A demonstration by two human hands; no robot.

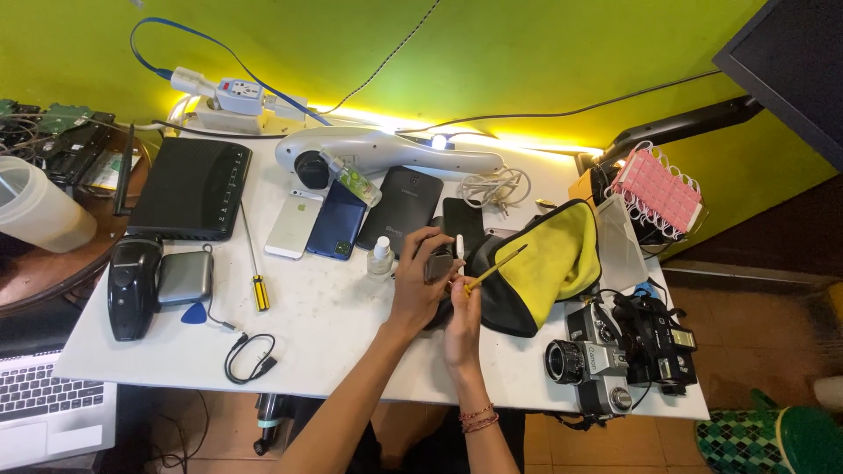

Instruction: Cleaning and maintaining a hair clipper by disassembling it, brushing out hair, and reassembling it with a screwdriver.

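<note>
Head view, hands: left hand [420,276] curled around a small dark device [438,266], fingers wrapped over its top, holding it just above the white table [334,325]. Right hand [463,318] closed on a thin yellow-handled tool [497,267], pinched near its lower end, the shaft slanting up and to the right. Hands touch each other at the device.
Device position: near table centre, just left of the black and yellow pouch [544,268]; a small white stick-shaped piece [460,247] stands up beside the left fingers. Exact kind of device cannot be told, mostly covered by the hand.
Close by, left of hands: small clear bottle [381,258] standing upright; beyond it three phones side by side, a white phone [295,225], a blue phone [338,220], a black phone [403,209].
Table, far edge: white handheld massager [386,151] lying along the back, white power strip [230,105] behind it with a blue cable.
Table, left part: black router [191,187], yellow-handled screwdriver [255,272] lying flat, blue pick [194,312], coiled black cable [248,357], black mouse-shaped unit [133,285].
Table, right part: two film cameras [619,347] at the near corner; pink mesh piece [657,189] further back.
Off table: laptop [48,408] lower left, clear plastic cup [39,206] on a round wooden table.
</note>
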